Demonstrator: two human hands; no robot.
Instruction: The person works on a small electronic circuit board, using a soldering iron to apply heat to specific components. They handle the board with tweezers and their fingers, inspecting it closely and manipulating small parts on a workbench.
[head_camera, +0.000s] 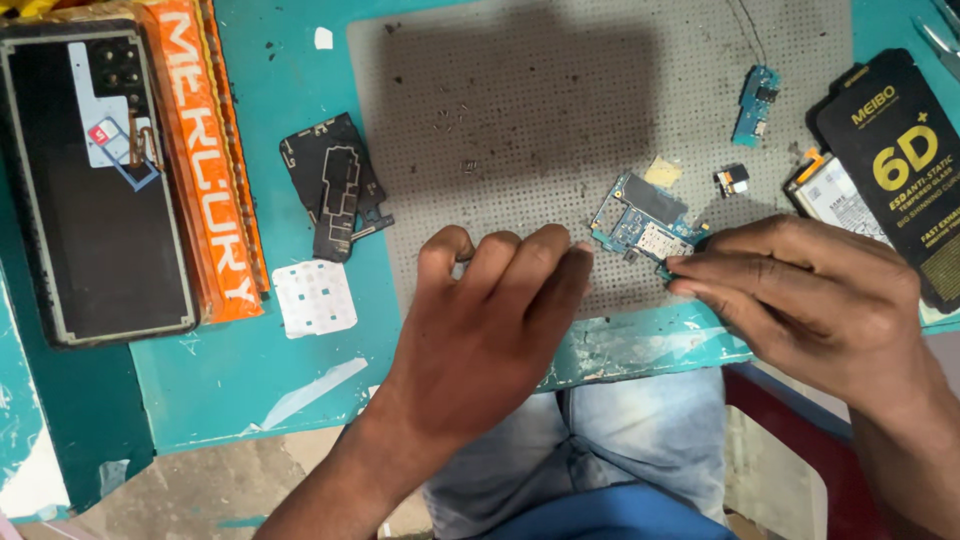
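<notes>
A blue phone circuit board (640, 222) lies tilted on the grey perforated mat (520, 110). My right hand (810, 300) pinches the board's lower right corner between thumb and fingers. To its left, my left hand (490, 320) rests palm down on the mat's front edge with its fingers curled, their tips close to the board's left end. Whether the left fingers hold anything small is hidden.
A small blue sub-board (757, 103) and a tiny black camera module (733, 179) lie on the mat's right side. A black plastic shield (335, 185) and a white sticker sheet (315, 298) sit left of the mat. An opened phone body (95, 180) lies far left, black retail packs (900, 160) far right.
</notes>
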